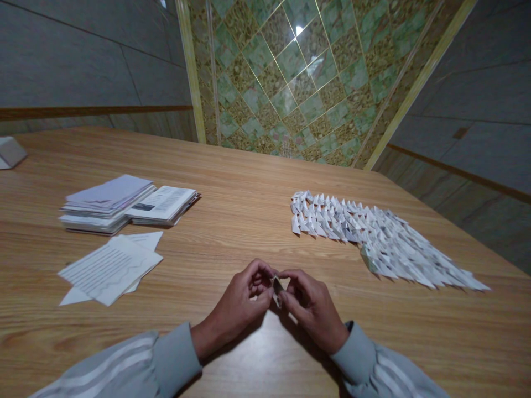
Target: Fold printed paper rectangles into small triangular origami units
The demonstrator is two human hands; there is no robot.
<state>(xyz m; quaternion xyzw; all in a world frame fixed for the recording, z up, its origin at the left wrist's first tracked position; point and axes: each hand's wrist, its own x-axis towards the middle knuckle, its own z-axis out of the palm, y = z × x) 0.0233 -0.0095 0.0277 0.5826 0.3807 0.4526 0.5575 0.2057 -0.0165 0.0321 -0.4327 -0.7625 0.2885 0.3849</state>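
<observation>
Between my two hands, just above the table, is a small folded paper piece (276,288), greyish and pointed at the top. My left hand (240,301) pinches its left side between thumb and fingers. On the other side my right hand (310,303) grips it the same way, with the fingertips of both hands nearly meeting. Part of the piece is hidden behind the thumbs. To the right lie rows of similar folded paper triangles (385,237), set closely together on the table.
Loose printed paper sheets (110,268) lie at the left on the wooden table (232,221). Behind them are a tall paper stack (110,193) and a lower stack of printed pages (164,203). A white box-like object (10,153) stands at the far left. Walls border the table's far side.
</observation>
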